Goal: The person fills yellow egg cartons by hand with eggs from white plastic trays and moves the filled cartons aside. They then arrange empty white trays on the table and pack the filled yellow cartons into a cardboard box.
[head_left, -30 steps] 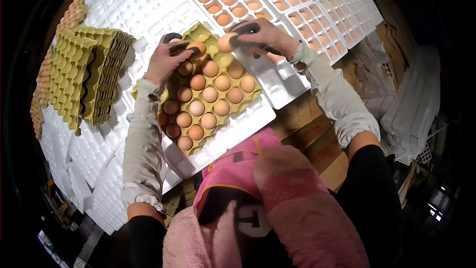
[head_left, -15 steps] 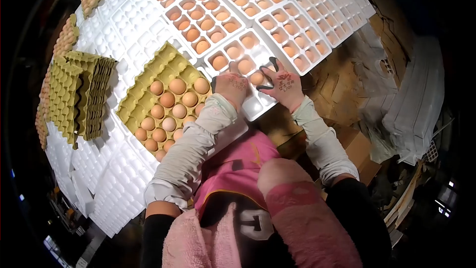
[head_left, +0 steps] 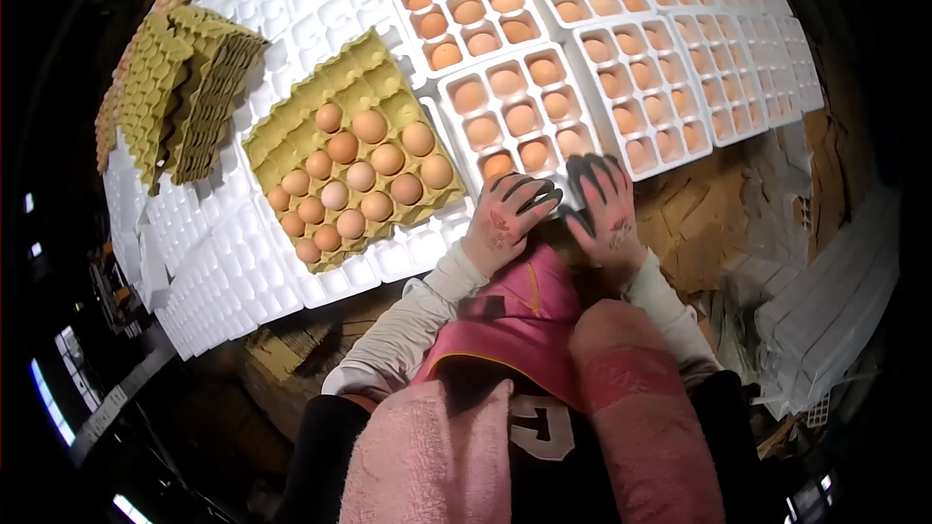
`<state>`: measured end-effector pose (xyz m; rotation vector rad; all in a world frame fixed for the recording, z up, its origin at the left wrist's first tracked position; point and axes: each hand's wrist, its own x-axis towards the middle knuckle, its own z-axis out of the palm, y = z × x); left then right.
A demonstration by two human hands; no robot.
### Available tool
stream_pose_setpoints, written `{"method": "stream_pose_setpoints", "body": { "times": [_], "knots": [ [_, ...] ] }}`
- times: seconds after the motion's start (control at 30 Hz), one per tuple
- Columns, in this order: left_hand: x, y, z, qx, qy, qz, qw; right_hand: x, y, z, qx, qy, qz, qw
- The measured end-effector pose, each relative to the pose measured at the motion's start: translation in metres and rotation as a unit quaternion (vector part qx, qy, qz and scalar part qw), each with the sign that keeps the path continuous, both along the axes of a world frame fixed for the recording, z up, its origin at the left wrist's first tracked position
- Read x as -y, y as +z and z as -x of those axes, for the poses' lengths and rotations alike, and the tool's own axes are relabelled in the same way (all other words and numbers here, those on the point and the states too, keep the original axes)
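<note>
A white foam egg tray (head_left: 529, 94) lies in front of me, with brown eggs (head_left: 520, 118) in its visible cells. My left hand (head_left: 505, 218), in a pink glove with dark fingertips, rests at the tray's near edge. Its fingers are stretched to the right, slightly bent, and cover part of the nearest row. At the near right corner is my right hand (head_left: 607, 209), gloved alike, its fingers spread and pointing away from me. Whatever lies under the fingers is hidden. Left of the foam tray, a yellowish pulp tray (head_left: 277, 146) carries loose eggs (head_left: 360, 176) and some bare cups.
More foam trays filled with eggs (head_left: 646, 102) extend behind and to the right. A stack of pulp trays (head_left: 184, 97) stands at left among white foam trays (head_left: 228, 277). Brown cardboard (head_left: 680, 233) and clear plastic sheeting (head_left: 825, 281) lie at right.
More eggs now sit in the near foam tray. Both hands have drawn back to its near edge, and the right fingers have straightened. The camera view has shifted.
</note>
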<state>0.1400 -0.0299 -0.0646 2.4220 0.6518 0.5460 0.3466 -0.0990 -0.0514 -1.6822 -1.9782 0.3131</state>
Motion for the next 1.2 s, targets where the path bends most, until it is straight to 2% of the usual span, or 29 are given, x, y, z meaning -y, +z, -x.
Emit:
{"method": "stream_pose_setpoints", "body": {
  "times": [0.03,0.1,0.13,0.17,0.23,0.27,0.33,0.37,0.4,0.43,0.5,0.53,0.57,0.6,0.63,0.7,0.77,0.8,0.83,0.87,0.9,0.93,0.97,1.03,1.07,1.1,1.13,1.17,1.2],
  "knots": [
    [-0.007,0.009,0.01,0.016,0.034,-0.031,0.999,0.016,-0.012,0.004,0.059,0.066,0.045,0.995],
    [-0.033,0.042,0.039,0.015,0.155,-0.068,0.986,0.022,-0.037,0.003,0.166,0.092,0.155,0.97],
    [-0.05,0.044,0.06,0.012,0.251,-0.087,0.964,0.014,-0.04,-0.002,0.204,0.083,0.092,0.971],
    [-0.068,0.045,0.082,0.011,0.342,-0.104,0.934,0.0,-0.028,0.002,0.229,0.086,0.075,0.967],
    [-0.101,0.048,0.121,-0.054,0.387,-0.094,0.916,-0.016,0.01,0.007,0.205,0.113,0.161,0.959],
    [-0.117,0.04,0.131,-0.106,0.359,-0.103,0.922,-0.027,0.034,0.013,0.231,0.133,0.18,0.947],
    [-0.138,0.026,0.135,-0.229,0.294,-0.125,0.92,-0.063,0.062,0.038,0.164,0.133,0.075,0.975],
    [-0.147,0.03,0.135,-0.255,0.241,-0.075,0.933,-0.09,0.068,0.056,0.093,0.14,0.044,0.985],
    [-0.15,0.03,0.135,-0.256,0.22,-0.098,0.936,-0.116,0.06,0.078,0.037,0.15,0.044,0.987],
    [-0.151,0.03,0.137,-0.258,0.2,-0.12,0.937,-0.144,0.043,0.097,0.056,0.204,0.004,0.977],
    [-0.145,0.036,0.149,-0.071,0.189,-0.126,0.971,-0.177,0.018,0.118,0.266,0.292,-0.025,0.918],
    [-0.138,0.046,0.159,0.12,0.24,0.121,0.956,-0.182,0.024,0.118,0.19,0.292,0.007,0.938],
    [-0.13,0.058,0.17,0.298,0.269,0.359,0.843,-0.184,0.03,0.113,0.111,0.293,0.041,0.949],
    [-0.131,0.071,0.189,0.411,0.295,0.398,0.765,-0.179,0.025,0.104,0.031,0.257,0.023,0.966],
    [-0.13,0.065,0.207,0.548,0.265,0.408,0.68,-0.164,0.043,0.104,-0.17,0.168,0.128,0.962],
    [-0.14,0.062,0.258,0.595,0.326,0.54,0.498,-0.141,0.057,0.099,-0.474,0.076,0.216,0.85],
    [-0.164,0.039,0.276,0.552,0.278,0.536,0.575,-0.137,0.042,0.081,-0.499,0.107,0.284,0.811],
    [-0.173,0.036,0.263,0.441,0.252,0.431,0.746,-0.132,0.065,0.1,-0.416,0.049,0.348,0.839],
    [-0.18,0.074,0.244,0.201,0.309,0.442,0.818,-0.134,0.072,0.118,-0.179,0.152,0.283,0.93],
    [-0.189,0.083,0.218,-0.059,0.275,0.278,0.918,-0.13,0.063,0.126,0.011,0.225,0.176,0.958],
    [-0.185,0.079,0.192,-0.215,0.268,-0.046,0.938,-0.126,0.053,0.131,0.201,0.286,0.063,0.935],
    [-0.19,0.081,0.173,-0.353,0.228,-0.025,0.907,-0.123,0.053,0.136,0.254,0.262,0.091,0.927],
    [-0.203,0.07,0.168,-0.408,0.158,0.029,0.899,-0.121,0.056,0.133,0.158,0.217,0.11,0.957],
    [-0.215,0.065,0.17,-0.413,0.134,0.023,0.901,-0.118,0.062,0.126,-0.042,0.122,0.141,0.982],
    [-0.217,0.061,0.172,-0.402,0.13,-0.005,0.906,-0.117,0.069,0.124,-0.295,0.05,0.222,0.928],
    [-0.214,0.06,0.176,-0.392,0.127,-0.03,0.911,-0.119,0.07,0.112,-0.474,-0.011,0.32,0.82],
    [-0.212,0.068,0.181,-0.38,0.123,-0.019,0.917,-0.117,0.066,0.115,-0.586,-0.014,0.284,0.759],
    [-0.211,0.068,0.191,-0.234,0.165,0.138,0.948,-0.12,0.061,0.122,-0.687,-0.013,0.237,0.687],
    [-0.212,0.065,0.208,-0.077,0.196,0.287,0.934,-0.12,0.055,0.142,-0.572,0.007,0.08,0.816]
  ]
}}
